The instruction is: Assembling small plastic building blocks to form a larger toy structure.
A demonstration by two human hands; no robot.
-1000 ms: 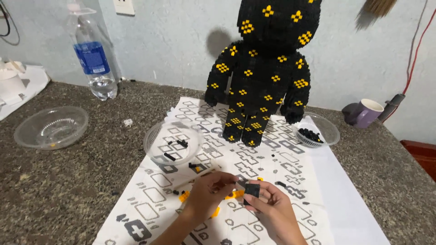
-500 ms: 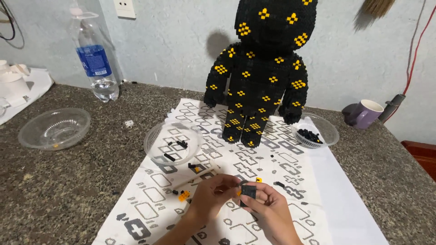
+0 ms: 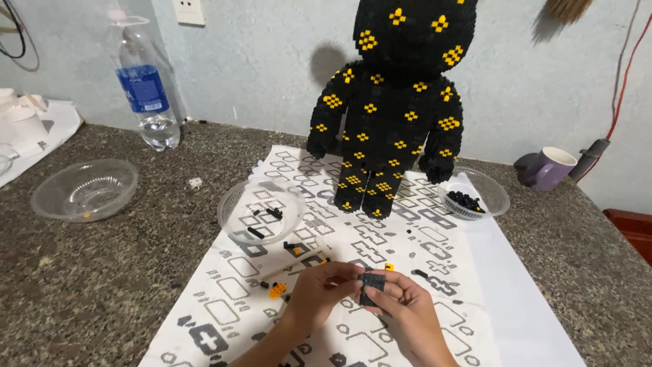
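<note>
From my head camera, both my left hand (image 3: 324,289) and right hand (image 3: 401,309) pinch a small black brick piece (image 3: 371,285) above the printed sheet (image 3: 380,238). The middle bowl (image 3: 261,212) holds few black bits, the right bowl (image 3: 473,194) a black heap, the left bowl (image 3: 85,190) a speck. The brick bear's (image 3: 390,109) head is cut off.

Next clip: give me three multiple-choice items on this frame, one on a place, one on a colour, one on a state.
1. Where does the water bottle stand?
A. far left, by the wall
B. on the printed sheet
C. beside the purple mug

2. What colour are the block figure patches?
A. red
B. yellow
C. white

3. How is the small dark block piece held?
A. lying loose
B. left hand alone
C. between both hands

Answers: 1 A, it stands left of the sheet. 2 B, yellow on black. 3 C, left hand and right hand both grip it.
</note>
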